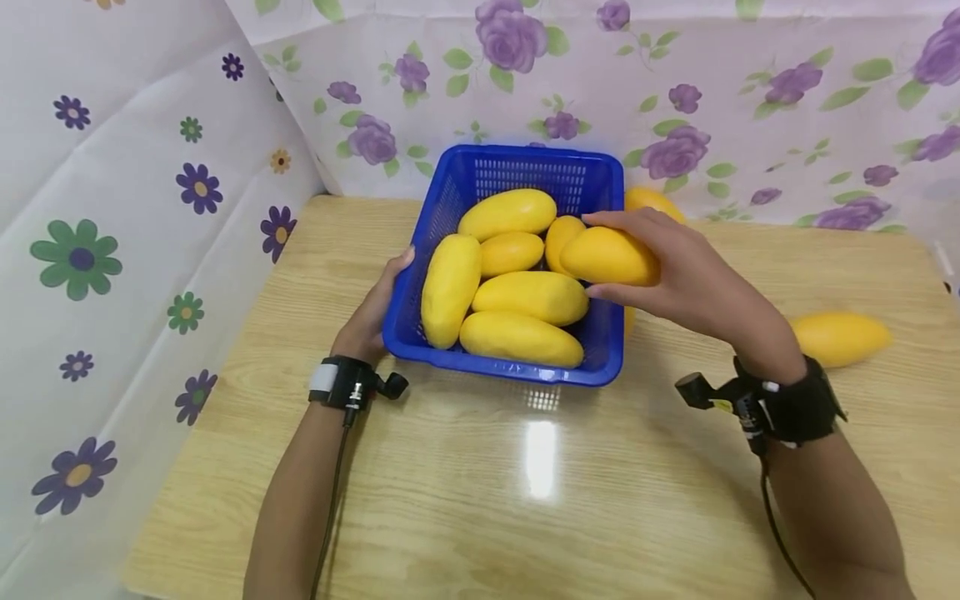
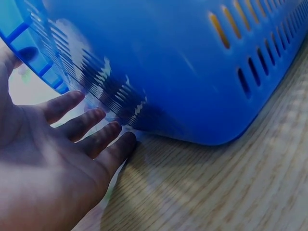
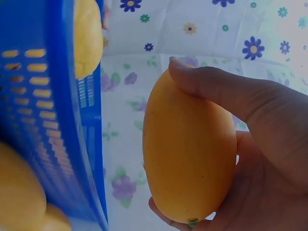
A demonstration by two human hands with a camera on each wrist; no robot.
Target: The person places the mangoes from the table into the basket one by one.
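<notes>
In the head view my right hand (image 1: 686,262) holds an orange-yellow mango (image 1: 611,257) over the right rim of a blue plastic basket (image 1: 617,358). The right wrist view has the thumb at the mango's (image 3: 190,154) upper end and fingers behind it; a small green stem spot marks its lower end. Long yellow fruits (image 1: 531,297) and smaller orange mangoes (image 1: 512,253) lie inside the basket. My left hand (image 1: 371,312) is at its left side. From the left wrist, its extended fingers (image 2: 79,122) lie along the slotted outer wall, with the thumb up at the rim.
Another mango (image 1: 843,337) lies on the wooden table (image 1: 465,517) near my right wrist. One more orange fruit (image 1: 651,202) sits behind my right hand, by the back cloth. Flower-print cloth (image 1: 480,83) hangs along the back and left. Each wrist wears a cabled camera.
</notes>
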